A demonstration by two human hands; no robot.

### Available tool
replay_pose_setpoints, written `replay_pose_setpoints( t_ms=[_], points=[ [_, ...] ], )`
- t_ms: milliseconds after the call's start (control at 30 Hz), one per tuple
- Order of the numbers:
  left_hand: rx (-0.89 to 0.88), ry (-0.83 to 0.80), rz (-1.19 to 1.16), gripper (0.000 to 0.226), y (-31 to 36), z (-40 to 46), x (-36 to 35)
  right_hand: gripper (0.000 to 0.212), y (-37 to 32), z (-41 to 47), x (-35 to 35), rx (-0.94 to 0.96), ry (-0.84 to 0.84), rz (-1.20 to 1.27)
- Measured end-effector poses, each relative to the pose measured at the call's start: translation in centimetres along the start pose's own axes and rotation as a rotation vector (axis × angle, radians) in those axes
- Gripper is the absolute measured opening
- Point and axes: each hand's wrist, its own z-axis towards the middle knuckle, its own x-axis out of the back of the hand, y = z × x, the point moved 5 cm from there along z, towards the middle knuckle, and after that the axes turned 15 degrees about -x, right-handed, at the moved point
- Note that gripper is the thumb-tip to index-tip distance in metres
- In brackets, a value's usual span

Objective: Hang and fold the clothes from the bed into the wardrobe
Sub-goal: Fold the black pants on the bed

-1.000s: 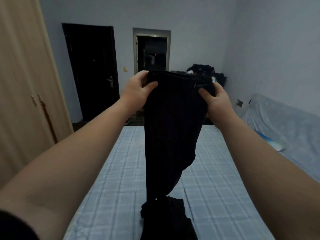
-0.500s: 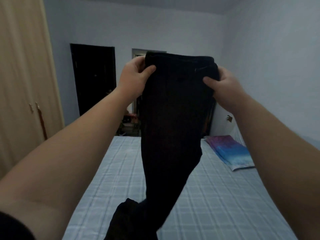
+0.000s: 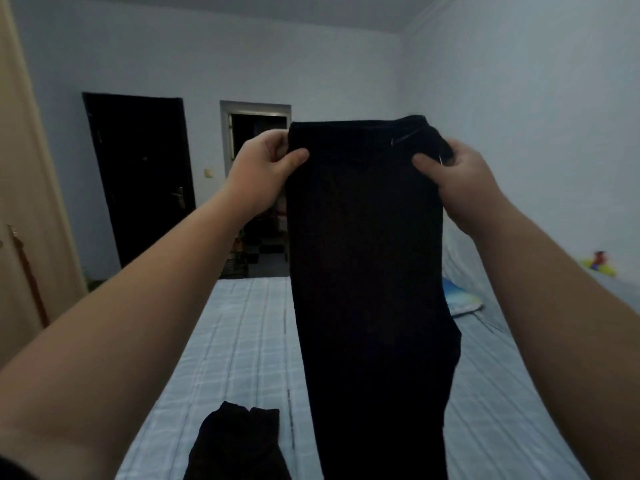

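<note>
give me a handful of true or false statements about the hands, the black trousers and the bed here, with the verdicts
1. Both hands grip the waistband of the black trousers: the left hand at one end, the right hand at the other. True.
2. The trousers lie folded flat on the bed. False: they hang lengthwise from the hands, above the bed.
3. Another dark garment lies on the checked bedcover near the bottom of the view. True.
4. The dark door on the far wall stands wide open. False: it looks closed; the opening beside it is the doorway.
5. The left hand is empty. False: its thumb and fingers pinch the waistband.
</note>
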Motion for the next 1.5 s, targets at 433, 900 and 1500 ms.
replay_pose_setpoints(
  t_ms=[433, 900, 1500],
  points=[
    [0.181, -0.08, -0.232, 0.023, -6.6, -2.7, -4.8, 0.014, 7.0, 0.0, 1.1, -0.25, 0.05, -0.107],
    [0.58, -0.033, -0.061, 0.02, -35.4, -1.8, -15.8, 0.015, 35.4, 21.8, -3.7, -0.503, -0.011, -0.075],
    [1.019, 0.0, 0.071, 0.023, -62.6, -12.1, -25.9, 0.015, 65.6, 31.9, -9.5, -0.795, -0.066, -0.103]
  ],
)
